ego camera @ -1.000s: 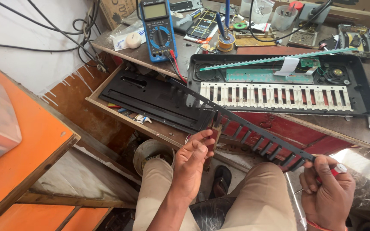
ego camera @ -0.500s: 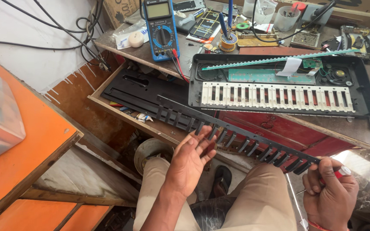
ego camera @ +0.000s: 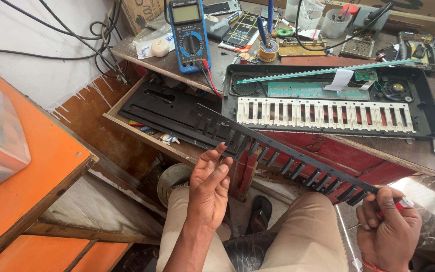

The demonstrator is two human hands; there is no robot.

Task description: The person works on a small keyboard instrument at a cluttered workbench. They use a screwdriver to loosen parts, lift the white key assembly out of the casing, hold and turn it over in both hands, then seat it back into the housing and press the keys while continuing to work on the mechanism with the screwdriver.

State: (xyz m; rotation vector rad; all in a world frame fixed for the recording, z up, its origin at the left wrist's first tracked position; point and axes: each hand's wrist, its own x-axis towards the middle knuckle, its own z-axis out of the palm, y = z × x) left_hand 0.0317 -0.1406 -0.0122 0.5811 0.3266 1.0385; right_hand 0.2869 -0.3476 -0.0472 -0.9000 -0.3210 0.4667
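Above workbench (ego camera: 409, 161), black-key strip (ego camera: 283, 156) spans left hand (ego camera: 210, 189) to right hand (ego camera: 388, 229).

A long black strip of keyboard keys (ego camera: 278, 156) runs aslant over the lap, from ten o'clock down to four o'clock. The left hand (ego camera: 208, 189) is open, palm up, fingertips touching the strip's underside near its middle. The right hand (ego camera: 388, 226), at five o'clock, grips the strip's low end along with a red-handled tool (ego camera: 403, 204). At one o'clock lies the opened keyboard case (ego camera: 328, 100) with white keys; at twelve stands a blue multimeter (ego camera: 190, 35).
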